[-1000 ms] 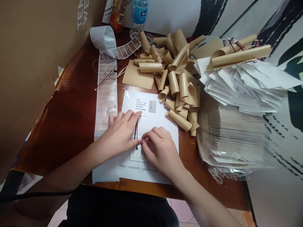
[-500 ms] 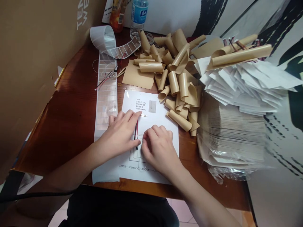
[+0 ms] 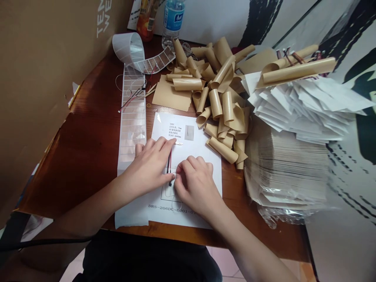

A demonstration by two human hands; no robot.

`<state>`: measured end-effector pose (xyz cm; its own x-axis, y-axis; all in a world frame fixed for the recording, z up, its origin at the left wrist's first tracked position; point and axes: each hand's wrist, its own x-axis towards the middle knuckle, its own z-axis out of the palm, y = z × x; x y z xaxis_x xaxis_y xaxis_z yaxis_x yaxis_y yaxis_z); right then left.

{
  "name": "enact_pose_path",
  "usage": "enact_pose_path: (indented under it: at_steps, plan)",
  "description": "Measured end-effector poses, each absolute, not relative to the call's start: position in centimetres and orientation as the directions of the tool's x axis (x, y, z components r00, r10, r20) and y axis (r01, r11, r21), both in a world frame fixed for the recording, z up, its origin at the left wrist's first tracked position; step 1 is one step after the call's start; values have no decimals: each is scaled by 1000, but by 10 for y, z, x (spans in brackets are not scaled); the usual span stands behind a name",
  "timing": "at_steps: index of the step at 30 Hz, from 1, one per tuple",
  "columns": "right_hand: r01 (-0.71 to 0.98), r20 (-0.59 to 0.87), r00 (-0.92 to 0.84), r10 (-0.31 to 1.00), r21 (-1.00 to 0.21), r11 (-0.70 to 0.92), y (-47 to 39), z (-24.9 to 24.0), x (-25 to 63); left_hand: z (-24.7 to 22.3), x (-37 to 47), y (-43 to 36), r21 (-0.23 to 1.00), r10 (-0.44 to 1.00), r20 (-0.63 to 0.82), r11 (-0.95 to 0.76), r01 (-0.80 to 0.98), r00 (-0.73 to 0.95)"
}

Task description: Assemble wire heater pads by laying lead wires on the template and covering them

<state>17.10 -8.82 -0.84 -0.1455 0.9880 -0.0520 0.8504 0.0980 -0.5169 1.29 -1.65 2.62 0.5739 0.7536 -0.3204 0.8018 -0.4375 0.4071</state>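
Observation:
A printed white sheet [image 3: 199, 150] lies flat in a clear cover on the brown table. My left hand [image 3: 151, 164] rests on its left part, fingers apart, index fingertip and thumb touching the top and lower parts of a red and black wire pair [image 3: 170, 160]. Close by on the right, my right hand [image 3: 196, 180] is closed in a pinch at a thin white wire [image 3: 168, 192] that loops over the printed rectangle. The pinched part is hidden behind the fingers.
A strip of clear labels [image 3: 133, 117] with a wired piece on it lies left of the sheet. Rolled brown papers [image 3: 216, 103] are heaped behind, bottles [image 3: 173, 19] at the back. Stacked white sheets [image 3: 293, 164] stand right, a cardboard box [image 3: 58, 47] left.
My right hand has shifted very slightly to the left along with the thin wire. My left hand has stayed in place.

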Motion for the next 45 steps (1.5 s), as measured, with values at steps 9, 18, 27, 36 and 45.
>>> enact_pose_path:
  at_steps: [9, 18, 27, 36, 45]
  plan:
    - [837, -28, -150, 988, -535, 112, -89, -7, 171, 30, 15, -16, 399, 749, -347, -426, 812, 564]
    - [637, -84, -181, 980, -769, 51, -92, 23, 192, 26, 12, -16, 402, 743, -329, -447, 799, 582]
    - [847, -463, -337, 820, -529, 49, -112, 23, 181, 26, 12, -15, 407, 746, -322, -446, 797, 582]
    - [651, -228, -527, 819, -727, 217, -115, 33, 189, 27, 13, -16, 399, 747, -322, -451, 799, 582]
    - [627, -233, -517, 824, -759, 178, -116, 31, 199, 30, 13, -15, 404, 740, -352, -433, 806, 574]
